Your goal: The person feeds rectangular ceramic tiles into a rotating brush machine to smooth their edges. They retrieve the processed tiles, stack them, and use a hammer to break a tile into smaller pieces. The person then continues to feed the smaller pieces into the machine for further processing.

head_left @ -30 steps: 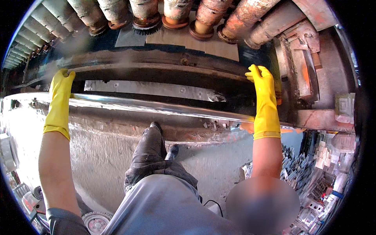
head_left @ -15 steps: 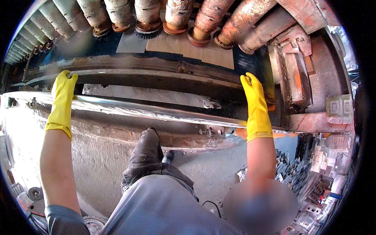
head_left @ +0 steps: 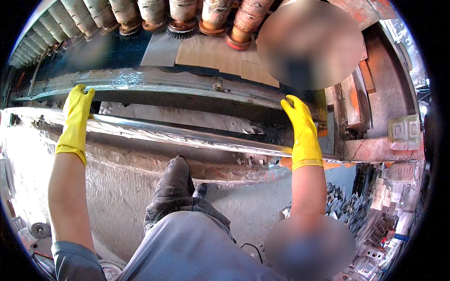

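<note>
Head view: both hands in yellow rubber gloves, stretched forward over a long shiny metal sheet edge [head_left: 178, 133] that runs left to right across the frame, bending with the fisheye. Left hand [head_left: 77, 110] lies flat with fingers extended and close together, fingertips reaching the upper steel rail [head_left: 187, 89] of the machine behind the sheet — palm over the sheet's bright edge, not wrapped around anything that I can see. Right hand [head_left: 302, 126] is likewise flat, fingers straight and together, pointing up-left toward the dark slot [head_left: 211, 105] between rail and sheet; its cuff sits right at the sheet edge. Whether either palm actually presses on the metal cannot be told from this angle. The sheet lies between the two hands and spans past both, just in front of the slot, above a rough grey concrete base [head_left: 122, 187]. Beyond the rail — a row of rusty cylindrical rollers [head_left: 183, 14] along the top of the frame, with flat tan boards [head_left: 211, 54] under them. The person's dark-trousered leg and shoe [head_left: 176, 180] are braced against the base, between the arms. Lower right, a pile of small grey metal parts [head_left: 347, 206]; lower left, a small gear wheel [head_left: 40, 229].
</note>
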The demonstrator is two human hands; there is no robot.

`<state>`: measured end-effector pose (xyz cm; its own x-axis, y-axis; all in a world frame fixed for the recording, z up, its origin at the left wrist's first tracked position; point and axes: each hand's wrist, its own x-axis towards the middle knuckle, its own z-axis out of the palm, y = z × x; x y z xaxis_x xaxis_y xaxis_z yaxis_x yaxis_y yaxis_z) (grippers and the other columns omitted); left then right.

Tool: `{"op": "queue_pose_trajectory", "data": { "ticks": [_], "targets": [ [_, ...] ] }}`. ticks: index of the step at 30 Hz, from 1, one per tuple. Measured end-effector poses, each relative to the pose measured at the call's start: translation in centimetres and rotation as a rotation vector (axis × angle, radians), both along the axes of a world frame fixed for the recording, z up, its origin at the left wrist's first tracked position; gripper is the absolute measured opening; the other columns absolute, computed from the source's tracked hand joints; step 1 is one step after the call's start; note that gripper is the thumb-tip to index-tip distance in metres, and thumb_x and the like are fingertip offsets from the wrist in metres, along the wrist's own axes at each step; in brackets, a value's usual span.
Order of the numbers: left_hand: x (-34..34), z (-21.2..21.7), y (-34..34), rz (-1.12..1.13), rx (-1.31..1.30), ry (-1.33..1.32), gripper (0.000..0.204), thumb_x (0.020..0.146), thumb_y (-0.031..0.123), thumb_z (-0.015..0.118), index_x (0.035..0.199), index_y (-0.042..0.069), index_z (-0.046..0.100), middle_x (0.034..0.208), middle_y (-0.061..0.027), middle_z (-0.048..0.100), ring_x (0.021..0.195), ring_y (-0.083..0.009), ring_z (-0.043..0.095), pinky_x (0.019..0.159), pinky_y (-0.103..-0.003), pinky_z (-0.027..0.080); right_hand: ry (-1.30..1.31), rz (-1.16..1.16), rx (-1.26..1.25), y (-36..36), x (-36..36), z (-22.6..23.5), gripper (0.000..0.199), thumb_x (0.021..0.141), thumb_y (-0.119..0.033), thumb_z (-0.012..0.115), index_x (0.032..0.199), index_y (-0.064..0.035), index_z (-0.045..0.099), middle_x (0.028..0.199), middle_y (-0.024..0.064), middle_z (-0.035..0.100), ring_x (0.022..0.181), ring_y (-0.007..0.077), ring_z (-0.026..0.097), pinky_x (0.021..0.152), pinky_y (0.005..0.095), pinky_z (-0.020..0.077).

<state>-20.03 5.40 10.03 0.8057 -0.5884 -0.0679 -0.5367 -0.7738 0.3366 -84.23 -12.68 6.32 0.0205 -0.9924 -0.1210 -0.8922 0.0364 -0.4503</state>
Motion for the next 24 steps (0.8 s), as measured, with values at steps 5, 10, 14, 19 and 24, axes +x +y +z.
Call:
{"op": "queue_pose_trajectory", "data": {
  "ticks": [5,10,14,19,24],
  "targets": [
    [2.0,-1.1,0.2,-0.064,0.042,-0.115,0.055,0.090,0.046,0.070,0.133,0.012,0.066,0.124,-0.0098,0.073,0.110,-0.0299,0.071,0.096,-0.039,0.053,-0.046,-0.024,0.026,0.5,1.5,1.4,0.057,0.092,-0.041,0.073,0.136,-0.0051,0.064,0.139,0.0212,0.063,0.131,0.0351,0.059,0.111,0.0420,0.0430],
    [0.9,-0.7,0.2,-0.076,0.029,-0.142,0.056,0.090,0.046,0.070,0.134,0.011,0.066,0.124,-0.0110,0.073,0.111,-0.0300,0.070,0.098,-0.039,0.053,-0.050,-0.015,0.012,-0.1,0.2,0.2,0.057,0.093,-0.041,0.072,0.136,-0.0046,0.064,0.137,0.0209,0.064,0.130,0.0345,0.060,0.111,0.0417,0.0434],
    [1.4,-0.7,0.3,-0.084,0.033,-0.150,0.056,0.091,0.045,0.069,0.135,0.010,0.065,0.127,-0.0111,0.072,0.111,-0.0292,0.071,0.097,-0.039,0.053,-0.054,-0.018,0.010,-0.3,0.4,0.1,0.057,0.092,-0.041,0.072,0.136,-0.0046,0.064,0.137,0.0207,0.065,0.129,0.0345,0.060,0.110,0.0414,0.0442],
    [-0.2,0.4,0.1,-0.013,0.005,0.003,0.058,0.091,0.046,0.069,0.135,0.010,0.064,0.127,-0.0108,0.072,0.111,-0.0285,0.071,0.097,-0.039,0.053,-0.028,-0.030,0.006,-0.1,0.5,0.4,0.057,0.092,-0.040,0.073,0.136,-0.0044,0.064,0.137,0.0206,0.065,0.130,0.0338,0.060,0.111,0.0409,0.0439],
    [1.1,-0.4,0.1,-0.049,0.017,-0.069,0.058,0.090,0.046,0.069,0.135,0.010,0.064,0.126,-0.0109,0.072,0.109,-0.0283,0.071,0.096,-0.038,0.053,-0.074,-0.024,0.003,-0.9,-0.6,-1.0,0.057,0.092,-0.041,0.074,0.136,-0.0050,0.064,0.136,0.0204,0.066,0.130,0.0329,0.061,0.110,0.0401,0.0440]
  ]
}}
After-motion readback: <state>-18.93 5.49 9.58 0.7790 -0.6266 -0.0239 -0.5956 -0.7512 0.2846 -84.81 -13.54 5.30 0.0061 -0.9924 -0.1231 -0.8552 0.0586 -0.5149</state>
